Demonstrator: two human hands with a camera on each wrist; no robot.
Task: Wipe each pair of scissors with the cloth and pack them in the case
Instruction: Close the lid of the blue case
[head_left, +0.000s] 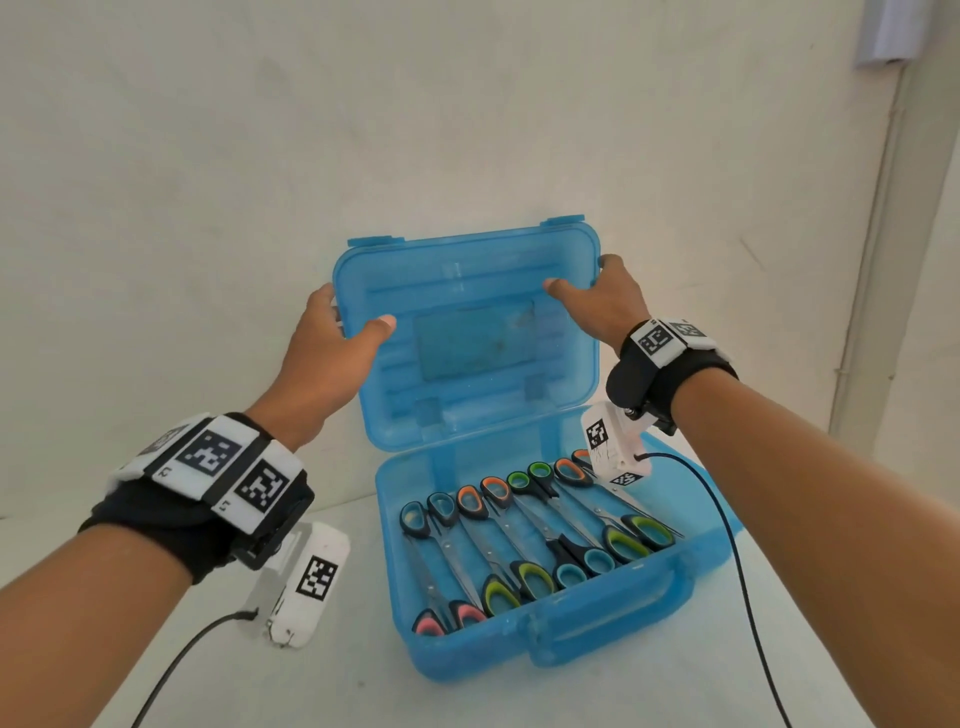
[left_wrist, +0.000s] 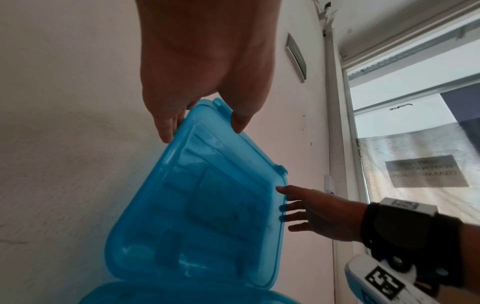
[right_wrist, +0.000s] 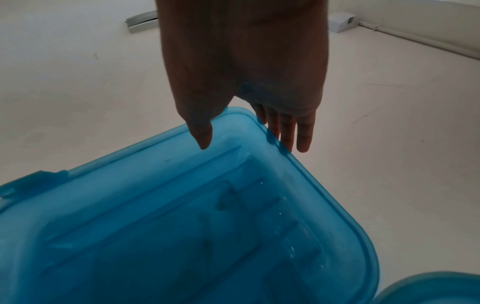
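Observation:
A translucent blue case (head_left: 467, 654) stands open on a white table. Several scissors (head_left: 519, 540) with coloured handles lie side by side in its base. The lid (head_left: 467, 332) stands upright against the wall. My left hand (head_left: 353, 319) pinches the lid's upper left edge, thumb on the inner face and fingers behind. My right hand (head_left: 582, 278) pinches the upper right corner the same way. In the left wrist view, my left hand (left_wrist: 205, 117) straddles the lid (left_wrist: 207, 205) and my right hand (left_wrist: 293, 207) reaches behind it. The right wrist view has my right hand (right_wrist: 246, 135) on the lid (right_wrist: 182, 226). No cloth is in view.
A white wall (head_left: 260, 156) rises right behind the case. The case's handle (head_left: 613, 618) faces me at the front. A black cable (head_left: 737, 571) hangs from my right wrist beside the case's right end. Another cable (head_left: 182, 654) trails over the table at the left.

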